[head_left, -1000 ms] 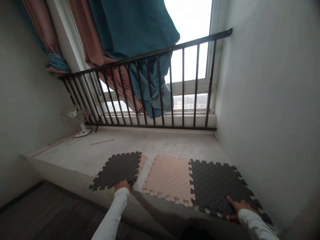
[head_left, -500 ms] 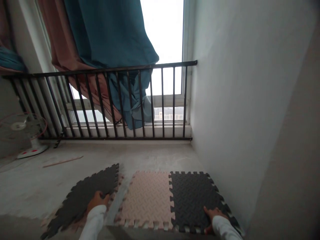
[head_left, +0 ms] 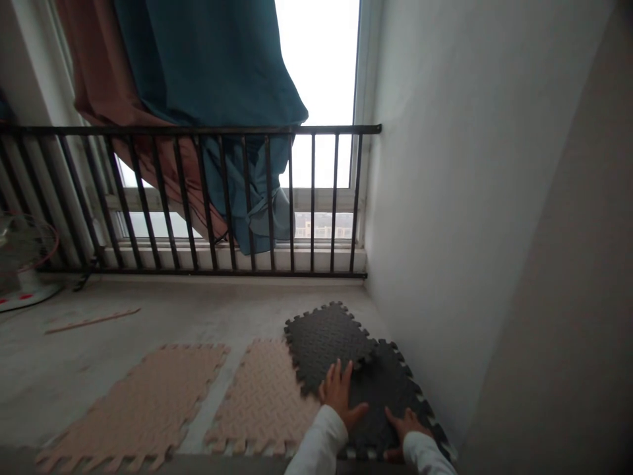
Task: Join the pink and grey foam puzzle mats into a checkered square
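the step in hand looks like shifting the dark foam mats by the wall, with both hands down on them. the upper dark mat (head_left: pixel 326 340) sits low and right of the middle of the frame, and the lower dark mat (head_left: pixel 383 402) lies just below it, close to the white wall (head_left: pixel 459 198). i cannot tell if their toothed edges are locked or if one lies on the other. together they point from the middle of the frame down to the lower right, and that is their long way. the left hand (head_left: pixel 339 392) is flat on the low edge of the upper mat, with its fingers spread wide and not pinching. the right hand (head_left: pixel 406 427) rests on the lower mat, with its fingers a little apart and not pinching. i think the next move calls for lining up those two edges and pressing them flat. a pink foam mat (head_left: pixel 133 396) and another pink foam mat (head_left: pixel 262 396) lie to the left on the concrete floor (head_left: pixel 148 303).
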Motion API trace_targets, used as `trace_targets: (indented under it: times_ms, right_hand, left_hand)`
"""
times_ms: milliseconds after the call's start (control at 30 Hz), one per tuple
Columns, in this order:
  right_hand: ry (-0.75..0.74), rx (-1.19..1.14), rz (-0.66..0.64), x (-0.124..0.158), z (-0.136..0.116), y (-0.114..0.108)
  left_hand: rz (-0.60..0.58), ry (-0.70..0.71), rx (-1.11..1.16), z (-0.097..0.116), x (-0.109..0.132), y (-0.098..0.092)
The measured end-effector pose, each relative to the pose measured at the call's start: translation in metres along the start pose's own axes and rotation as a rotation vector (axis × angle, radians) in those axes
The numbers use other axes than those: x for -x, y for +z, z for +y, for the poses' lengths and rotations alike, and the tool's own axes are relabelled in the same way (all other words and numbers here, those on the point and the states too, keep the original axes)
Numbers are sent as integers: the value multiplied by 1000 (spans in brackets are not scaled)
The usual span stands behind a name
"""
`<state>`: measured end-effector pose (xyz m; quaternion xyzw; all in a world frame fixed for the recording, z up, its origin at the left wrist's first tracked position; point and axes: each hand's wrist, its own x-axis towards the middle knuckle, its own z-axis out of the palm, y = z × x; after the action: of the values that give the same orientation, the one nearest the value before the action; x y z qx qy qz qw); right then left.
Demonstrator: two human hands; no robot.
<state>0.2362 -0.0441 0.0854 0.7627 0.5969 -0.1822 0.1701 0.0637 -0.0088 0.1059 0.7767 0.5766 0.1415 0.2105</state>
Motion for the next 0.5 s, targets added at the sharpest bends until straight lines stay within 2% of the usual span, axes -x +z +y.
trace_targets:
  times_ms: [67,133,200,267,333,400,500]
  right_hand:
    - [4,9,4,4,-1,-1]
    - [9,18,1,7,-3,-4]
    - [7,29,-3,8,-5,-7]
    - [14,55,-17,6,-7,-9]
    - [27,69,-47,1,-8,-10]
    - [30,26,-49,-8,-11,-9]
    - [14,-86,87,-28,-23,-11]
  left_hand:
    - [-82,-198,-101,-19,5,12]
    - [-91,-407,-229,-56,8,17]
    - [-57,-518,-342,-98,11,19]
    - [-47,-508,-389,-130,15,22]
    - [-66,-457,-400,-149,18,26]
    - [-116,-427,-405,-154,19,28]
    - [-194,-433,-400,-152,17,31]
